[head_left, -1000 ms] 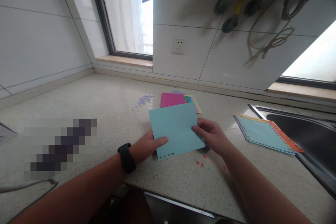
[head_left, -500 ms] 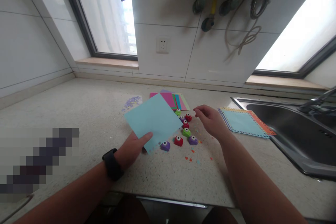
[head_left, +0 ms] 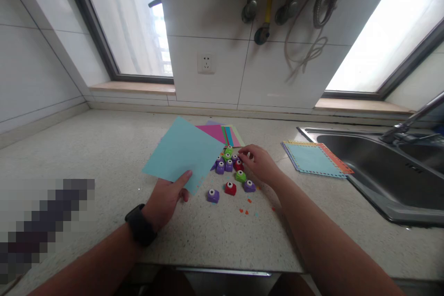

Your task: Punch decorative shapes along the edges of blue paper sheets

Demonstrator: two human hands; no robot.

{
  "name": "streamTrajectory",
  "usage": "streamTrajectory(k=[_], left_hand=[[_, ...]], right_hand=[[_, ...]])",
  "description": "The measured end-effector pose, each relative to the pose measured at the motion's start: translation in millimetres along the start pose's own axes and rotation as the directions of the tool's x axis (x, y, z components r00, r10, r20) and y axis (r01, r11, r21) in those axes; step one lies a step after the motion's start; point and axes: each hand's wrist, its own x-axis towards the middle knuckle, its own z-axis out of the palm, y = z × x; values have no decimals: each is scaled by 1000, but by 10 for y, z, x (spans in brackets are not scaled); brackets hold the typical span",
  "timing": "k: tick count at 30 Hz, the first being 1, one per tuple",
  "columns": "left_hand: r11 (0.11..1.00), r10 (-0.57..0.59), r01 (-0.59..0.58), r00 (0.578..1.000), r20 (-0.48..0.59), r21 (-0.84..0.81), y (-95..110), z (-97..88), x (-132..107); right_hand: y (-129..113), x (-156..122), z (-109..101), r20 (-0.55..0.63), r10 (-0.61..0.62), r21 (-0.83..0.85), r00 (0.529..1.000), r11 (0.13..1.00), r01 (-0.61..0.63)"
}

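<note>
My left hand (head_left: 166, 199), with a black watch on the wrist, holds a light blue sheet of paper (head_left: 182, 152) by its near corner, thumb on top. The paper is tilted above the counter, its right edge beside a cluster of small craft punches. My right hand (head_left: 258, 162) has its fingers closed at the right side of that cluster, on a red craft punch (head_left: 238, 165) or one just behind it; the fingers partly hide it. Nearer me stand a purple punch (head_left: 213, 195), another red punch (head_left: 230, 188), a second purple punch (head_left: 249, 186) and a green punch (head_left: 240, 175).
Coloured paper sheets (head_left: 211, 132) lie behind the punches. A stack of sheets with punched edges (head_left: 308, 159) is at the right, beside the steel sink (head_left: 367, 185). Small orange paper bits (head_left: 246, 212) are scattered on the counter (head_left: 104, 152). A wall socket (head_left: 206, 62) sits above.
The blue paper has swung left with my left hand, uncovering more purple and green punches. My right hand has moved left and down onto the red punches. The view has shifted slightly.
</note>
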Motion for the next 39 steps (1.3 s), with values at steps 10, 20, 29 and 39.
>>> streamTrajectory(k=[10,20,29,39], left_hand=[[973,-51,46,999,-14,-228,50,-46,71],[970,-62,56,998,-18,-236,43,-38,82],[964,-56,58,998,16,-258,13,-47,74],[939,-23,97,975,222,-331,-19,-121,107]], right_hand=[[-79,61,91,17,-148,-50,989,988,148],[-454,8,116,172,-263,-144,949,947,288],[-537,-31,53,233,-285,-80,930,947,311],[-579,-97,28,146,-44,734,988,674,-79]])
